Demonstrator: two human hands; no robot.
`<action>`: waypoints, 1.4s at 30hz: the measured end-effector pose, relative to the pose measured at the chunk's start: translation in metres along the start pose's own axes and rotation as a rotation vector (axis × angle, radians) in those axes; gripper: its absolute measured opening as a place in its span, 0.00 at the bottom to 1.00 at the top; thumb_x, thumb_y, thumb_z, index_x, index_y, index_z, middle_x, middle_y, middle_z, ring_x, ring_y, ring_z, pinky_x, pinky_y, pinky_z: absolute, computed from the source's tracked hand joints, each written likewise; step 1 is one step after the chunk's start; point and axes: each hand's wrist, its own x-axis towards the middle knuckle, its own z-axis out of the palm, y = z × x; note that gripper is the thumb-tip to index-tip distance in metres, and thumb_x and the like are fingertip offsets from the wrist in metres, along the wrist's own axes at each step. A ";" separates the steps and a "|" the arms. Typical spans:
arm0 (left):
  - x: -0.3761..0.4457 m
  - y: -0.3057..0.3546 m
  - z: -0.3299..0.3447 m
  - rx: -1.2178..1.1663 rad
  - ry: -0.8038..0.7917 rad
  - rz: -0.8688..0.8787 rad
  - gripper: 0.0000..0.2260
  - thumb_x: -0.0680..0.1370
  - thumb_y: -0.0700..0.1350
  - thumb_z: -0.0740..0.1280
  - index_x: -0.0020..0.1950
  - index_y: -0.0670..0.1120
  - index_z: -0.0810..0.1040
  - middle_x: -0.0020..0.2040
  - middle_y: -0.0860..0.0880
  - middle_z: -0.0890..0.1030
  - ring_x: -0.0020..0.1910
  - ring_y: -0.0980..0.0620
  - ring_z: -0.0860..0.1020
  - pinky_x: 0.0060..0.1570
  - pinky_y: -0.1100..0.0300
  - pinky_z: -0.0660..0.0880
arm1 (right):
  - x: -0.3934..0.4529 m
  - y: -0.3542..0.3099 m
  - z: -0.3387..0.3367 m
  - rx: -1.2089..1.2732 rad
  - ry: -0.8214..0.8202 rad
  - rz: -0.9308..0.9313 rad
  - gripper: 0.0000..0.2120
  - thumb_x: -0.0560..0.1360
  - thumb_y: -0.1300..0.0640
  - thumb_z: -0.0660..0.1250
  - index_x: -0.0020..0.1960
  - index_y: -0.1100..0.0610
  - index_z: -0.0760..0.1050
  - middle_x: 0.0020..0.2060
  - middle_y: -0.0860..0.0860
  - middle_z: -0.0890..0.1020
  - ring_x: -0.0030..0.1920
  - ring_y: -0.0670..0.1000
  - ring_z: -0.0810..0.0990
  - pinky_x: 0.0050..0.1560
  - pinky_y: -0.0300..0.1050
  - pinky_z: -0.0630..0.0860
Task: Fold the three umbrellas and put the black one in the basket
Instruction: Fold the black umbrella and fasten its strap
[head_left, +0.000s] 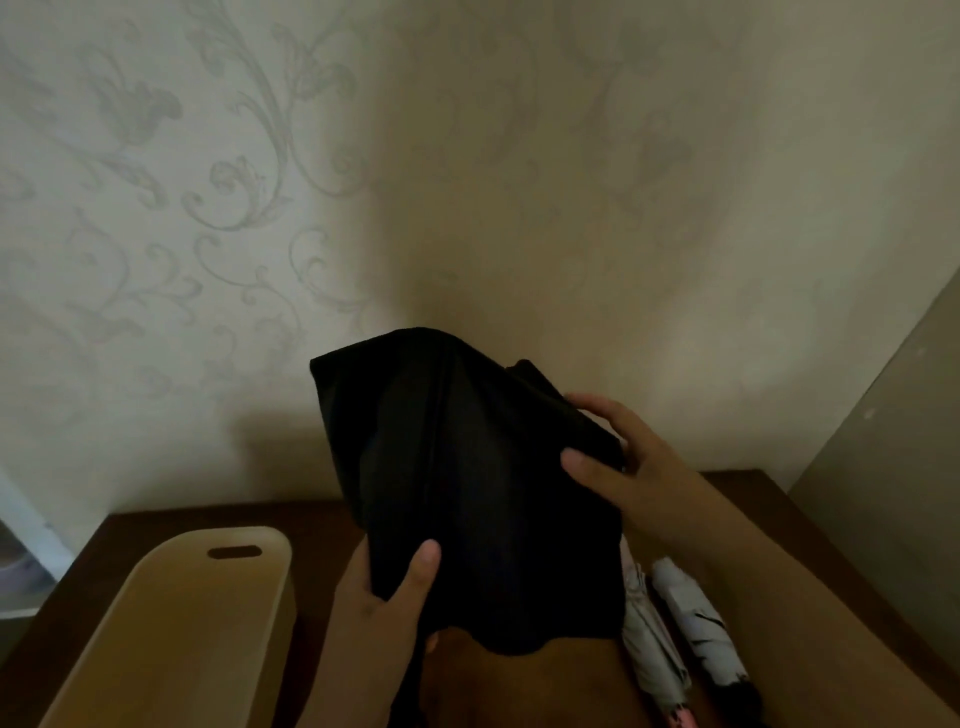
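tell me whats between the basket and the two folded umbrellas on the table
In the head view, the black umbrella, held up in the left hand and right hand, hangs between the basket and the folded umbrellas.

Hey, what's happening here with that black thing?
A person is holding a black umbrella up over a brown table, gathering its loose fabric with both hands: the left hand grips the lower edge, the right hand the far side. It is not yet folded tight. Two light umbrellas already lie folded on the table to the right. A cream basket waits empty on the left.
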 end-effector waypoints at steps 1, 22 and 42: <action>0.000 0.001 0.000 0.009 -0.001 0.008 0.04 0.79 0.46 0.69 0.50 0.55 0.76 0.38 0.45 0.82 0.23 0.53 0.79 0.20 0.67 0.73 | 0.007 -0.009 -0.001 -0.068 0.022 -0.011 0.17 0.71 0.49 0.68 0.59 0.43 0.73 0.53 0.49 0.80 0.45 0.43 0.83 0.42 0.37 0.79; -0.003 -0.017 -0.013 -0.113 -0.166 -0.069 0.50 0.31 0.70 0.81 0.52 0.60 0.79 0.44 0.59 0.89 0.51 0.54 0.85 0.59 0.49 0.79 | 0.049 -0.058 0.015 -0.466 -0.151 -0.183 0.14 0.77 0.42 0.58 0.55 0.43 0.79 0.45 0.41 0.83 0.47 0.40 0.81 0.54 0.42 0.77; -0.011 -0.011 -0.009 0.007 0.100 -0.064 0.30 0.77 0.45 0.74 0.78 0.49 0.71 0.65 0.50 0.78 0.50 0.54 0.76 0.38 0.67 0.68 | 0.010 -0.035 -0.030 -0.314 -0.434 0.188 0.15 0.67 0.46 0.65 0.45 0.55 0.80 0.41 0.52 0.85 0.44 0.50 0.84 0.50 0.46 0.80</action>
